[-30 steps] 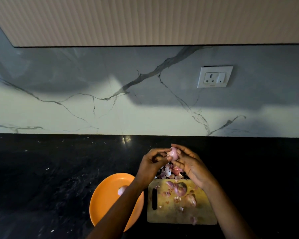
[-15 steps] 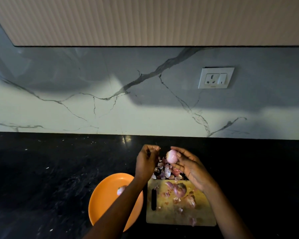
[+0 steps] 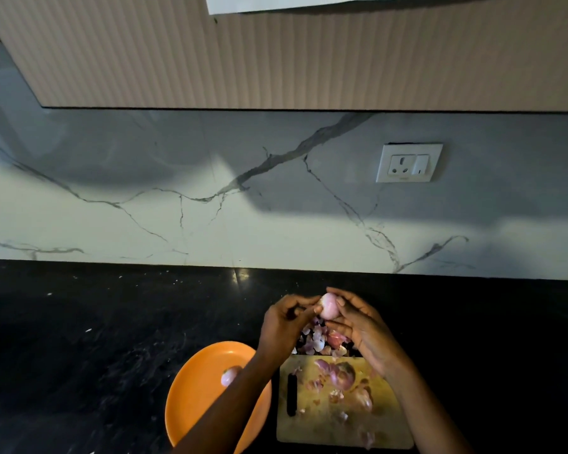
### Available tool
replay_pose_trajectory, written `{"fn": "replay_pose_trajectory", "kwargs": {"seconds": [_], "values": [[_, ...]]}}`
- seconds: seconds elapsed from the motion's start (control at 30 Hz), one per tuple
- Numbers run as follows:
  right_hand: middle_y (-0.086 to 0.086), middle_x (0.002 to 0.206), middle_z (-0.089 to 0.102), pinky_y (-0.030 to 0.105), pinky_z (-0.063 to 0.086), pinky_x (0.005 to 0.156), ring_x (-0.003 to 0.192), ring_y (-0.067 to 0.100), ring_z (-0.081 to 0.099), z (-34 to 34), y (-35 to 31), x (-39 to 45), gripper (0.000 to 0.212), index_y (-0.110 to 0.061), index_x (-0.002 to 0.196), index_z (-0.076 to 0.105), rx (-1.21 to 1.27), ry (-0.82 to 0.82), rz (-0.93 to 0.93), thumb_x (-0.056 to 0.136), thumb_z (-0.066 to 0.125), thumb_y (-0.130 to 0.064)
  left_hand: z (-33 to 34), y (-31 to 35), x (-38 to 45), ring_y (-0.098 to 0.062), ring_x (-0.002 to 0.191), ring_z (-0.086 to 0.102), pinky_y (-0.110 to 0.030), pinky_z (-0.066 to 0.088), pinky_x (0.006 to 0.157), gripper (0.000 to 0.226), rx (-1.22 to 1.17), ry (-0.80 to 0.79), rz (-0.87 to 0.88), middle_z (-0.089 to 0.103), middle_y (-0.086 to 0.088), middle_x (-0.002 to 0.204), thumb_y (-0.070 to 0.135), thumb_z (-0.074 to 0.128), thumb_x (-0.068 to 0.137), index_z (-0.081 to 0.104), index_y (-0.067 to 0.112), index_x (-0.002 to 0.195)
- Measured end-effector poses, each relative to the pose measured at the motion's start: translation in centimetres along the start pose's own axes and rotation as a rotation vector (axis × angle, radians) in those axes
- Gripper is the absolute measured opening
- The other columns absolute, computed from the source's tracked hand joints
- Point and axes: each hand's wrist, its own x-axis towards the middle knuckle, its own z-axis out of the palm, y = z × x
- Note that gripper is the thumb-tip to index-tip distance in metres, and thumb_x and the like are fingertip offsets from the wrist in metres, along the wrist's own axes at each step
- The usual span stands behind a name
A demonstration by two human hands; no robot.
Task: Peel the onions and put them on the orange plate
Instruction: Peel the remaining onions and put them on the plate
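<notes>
A: Where was the onion [image 3: 328,306] at that moment?

B: Low in the frame, a little right of centre, held up off the black tabletop [image 3: 95,339] between both hands. The right hand [image 3: 364,332] cupped it from the right, with curled fingers wrapped over its top and far side. The left hand [image 3: 284,326] met it from the left, its thumb and fingertips curled in and pinching at the onion's left face.

A: Which way did it point?

B: It looked pale pink and egg-shaped, with its long axis running roughly up and down in the frame, leaning slightly. I could not tell which end was root and which was tip.

A: And the orange plate [image 3: 191,401]?

B: At the lower centre-left, flat on the tabletop, partly crossed by the left forearm. One peeled onion [image 3: 229,376] lay on it, near its right side and close against the forearm.

A: What sat under the hands?

B: A heap of pink and white peels [image 3: 320,342] on the tabletop, just beyond the far edge of a wooden cutting board [image 3: 325,427]. The board lay to the right of the plate, with a dark slot near its left edge. Two unpeeled purplish onions [image 3: 343,375] and scraps of skin rested on it.

A: Anything behind?

B: A marble-veined wall with a white socket plate [image 3: 408,162] at the upper right.
</notes>
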Motion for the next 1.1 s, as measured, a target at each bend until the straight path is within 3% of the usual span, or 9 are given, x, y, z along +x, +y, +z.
{"fn": "replay_pose_trajectory", "kwargs": {"seconds": [0.2, 0.4, 0.53, 0.7, 0.87, 0.93, 1.0, 1.1], "values": [[0.015, 0.122, 0.07, 0.027, 0.058, 0.08, 0.106, 0.024, 0.071, -0.2, -0.1, 0.2, 0.031, -0.009, 0.126, 0.065, -0.087, -0.013, -0.014, 0.097, 0.055, -0.015, -0.6, 0.3, 0.1, -0.011, 0.083, 0.072, -0.035, 0.058, 0.076, 0.006, 0.169, -0.011, 0.066, 0.075, 0.006, 0.085, 0.022, 0.074, 0.091, 0.077, 0.018, 0.095], [0.014, 0.123, 0.07, 0.032, 0.058, 0.085, 0.112, 0.026, 0.069, 0.0, 0.0, 0.3, 0.034, -0.012, 0.123, 0.068, -0.143, -0.019, -0.02, 0.091, 0.062, -0.021, -0.8, 0.4, 0.1, -0.006, 0.069, 0.063, -0.011, 0.042, 0.058, 0.012, 0.409, 0.012, 0.217, 0.064, 0.009, 0.073, 0.011, 0.078, 0.083, 0.067, 0.016, 0.08], [0.015, 0.123, 0.069, 0.033, 0.059, 0.085, 0.108, 0.025, 0.07, 0.2, 0.3, 0.3, 0.035, -0.011, 0.124, 0.068, -0.152, -0.012, -0.028, 0.091, 0.063, -0.02, -0.8, 0.1, 0.3, -0.011, 0.07, 0.064, -0.013, 0.044, 0.057, 0.014, 0.404, 0.02, 0.211, 0.065, 0.005, 0.073, 0.012, 0.079, 0.082, 0.066, 0.014, 0.079], [0.014, 0.122, 0.069, 0.031, 0.058, 0.083, 0.109, 0.026, 0.07, 0.1, 0.2, 0.2, 0.033, -0.012, 0.124, 0.067, -0.117, -0.01, -0.021, 0.092, 0.06, -0.019, -0.7, 0.6, 0.4, -0.006, 0.076, 0.066, -0.026, 0.053, 0.067, 0.005, 0.269, -0.017, 0.076, 0.07, 0.002, 0.082, 0.015, 0.07, 0.092, 0.067, 0.017, 0.088], [0.015, 0.123, 0.069, 0.031, 0.058, 0.084, 0.108, 0.027, 0.07, -0.3, 0.3, 0.2, 0.033, -0.011, 0.126, 0.066, -0.09, -0.007, -0.018, 0.095, 0.058, -0.018, -0.8, 0.3, 0.5, -0.014, 0.083, 0.063, -0.034, 0.051, 0.075, 0.021, 0.228, 0.043, 0.006, 0.064, -0.002, 0.088, 0.027, 0.053, 0.104, 0.063, 0.017, 0.088], [0.014, 0.124, 0.069, 0.03, 0.058, 0.084, 0.11, 0.027, 0.069, -0.6, 0.3, 0.2, 0.034, -0.012, 0.127, 0.066, -0.084, -0.008, -0.02, 0.094, 0.059, -0.017, -0.9, 0.1, 0.5, -0.012, 0.08, 0.06, -0.031, 0.049, 0.072, 0.016, 0.301, 0.04, 0.015, 0.06, -0.001, 0.087, 0.032, 0.062, 0.099, 0.061, 0.024, 0.084], [0.012, 0.125, 0.069, 0.029, 0.058, 0.085, 0.114, 0.026, 0.068, -0.7, 0.3, 0.2, 0.038, -0.012, 0.128, 0.064, -0.052, -0.007, -0.027, 0.09, 0.063, -0.015, -0.9, 0.2, 0.5, -0.007, 0.086, 0.062, -0.027, 0.052, 0.075, 0.006, 0.295, -0.009, 0.031, 0.063, 0.004, 0.095, 0.028, 0.068, 0.095, 0.064, 0.031, 0.092], [0.013, 0.126, 0.069, 0.03, 0.057, 0.089, 0.118, 0.026, 0.066, -0.8, 0.3, 0.3, 0.04, -0.009, 0.129, 0.062, -0.036, -0.014, -0.032, 0.088, 0.064, -0.012, -0.6, 0.7, 0.1, -0.002, 0.094, 0.065, -0.023, 0.055, 0.081, 0.018, 0.273, -0.102, 0.062, 0.067, 0.012, 0.103, 0.024, 0.069, 0.094, 0.066, 0.036, 0.107]]}}
